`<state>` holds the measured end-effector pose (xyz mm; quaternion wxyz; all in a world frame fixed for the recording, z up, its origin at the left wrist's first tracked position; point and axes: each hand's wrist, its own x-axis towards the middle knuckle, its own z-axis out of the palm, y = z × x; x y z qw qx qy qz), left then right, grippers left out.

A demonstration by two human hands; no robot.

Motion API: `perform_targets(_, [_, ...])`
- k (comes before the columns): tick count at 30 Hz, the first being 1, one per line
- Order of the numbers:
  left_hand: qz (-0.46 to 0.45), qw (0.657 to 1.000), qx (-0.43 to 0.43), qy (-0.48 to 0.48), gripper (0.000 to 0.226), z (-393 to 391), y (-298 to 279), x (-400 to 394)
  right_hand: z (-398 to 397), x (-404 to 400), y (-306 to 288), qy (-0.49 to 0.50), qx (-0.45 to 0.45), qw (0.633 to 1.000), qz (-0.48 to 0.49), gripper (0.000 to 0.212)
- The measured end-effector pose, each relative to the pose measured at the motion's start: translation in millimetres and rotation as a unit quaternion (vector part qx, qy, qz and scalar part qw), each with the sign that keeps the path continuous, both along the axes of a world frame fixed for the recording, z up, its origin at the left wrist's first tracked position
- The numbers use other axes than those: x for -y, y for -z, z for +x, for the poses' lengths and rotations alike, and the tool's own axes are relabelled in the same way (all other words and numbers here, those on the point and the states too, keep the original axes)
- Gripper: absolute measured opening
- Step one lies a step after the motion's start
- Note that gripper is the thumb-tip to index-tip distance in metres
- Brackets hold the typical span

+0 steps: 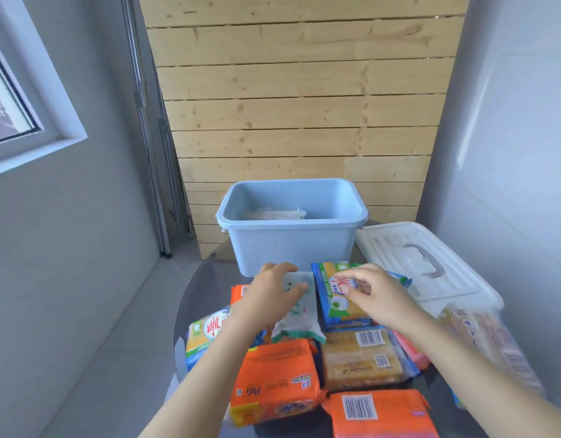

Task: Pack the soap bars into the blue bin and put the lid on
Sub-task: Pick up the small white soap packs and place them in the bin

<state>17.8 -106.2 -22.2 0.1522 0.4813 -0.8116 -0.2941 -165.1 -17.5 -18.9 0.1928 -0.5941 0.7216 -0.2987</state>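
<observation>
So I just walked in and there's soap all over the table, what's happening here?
A person is packing wrapped soap bars into the blue bin. The left hand rests on a pale green bar; the right hand touches a blue-and-yellow pack. Neither looks lifted yet. The bin holds one clear-wrapped item, several orange packs still lie on the table, and the white lid lies off to the right.

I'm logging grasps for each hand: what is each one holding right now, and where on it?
The left hand grips the pale green soap packet at its far end. The right hand touches the blue-yellow pack; no clear grasp.
</observation>
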Motion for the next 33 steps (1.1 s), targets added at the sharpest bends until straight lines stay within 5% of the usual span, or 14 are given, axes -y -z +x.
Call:
perform_targets(6, [0.079, 0.996, 0.007, -0.037, 0.069, -8.0, 10.7, 6.4, 10.6, 5.3, 13.5, 0.061, -0.008, 0.995, 0.08, 0.063])
perform_targets(10, [0.14, 0.987, -0.024, -0.074, 0.067, -11.7, 6.2, 5.3, 12.1, 7.3, 14.8, 0.102, 0.074, 0.989, 0.078, 0.046])
perform_targets(12, [0.171, 0.979, -0.051, -0.099, 0.035, -13.3, 5.4, 5.8, 12.2, 7.6, 17.0, 0.106, 0.095, 0.987, 0.077, 0.032])
perform_targets(17, [0.203, 0.967, -0.11, -0.105, 0.024, -8.4, 6.0, 7.3, 14.4, 5.9, 23.0, 0.142, 0.168, 0.975, 0.041, 0.038])
perform_targets(21, [0.234, 0.951, -0.159, -0.128, 0.046, -5.1, 9.6, 8.0, 14.5, 5.5, 27.9, 0.16, 0.216, 0.963, 0.037, 0.05])
perform_targets(33, [0.296, 0.905, -0.292, -0.091, 0.057, -10.5, 12.7, 9.8, 6.5, 5.5, 25.7, 0.186, 0.418, 0.885, -0.085, 0.043])
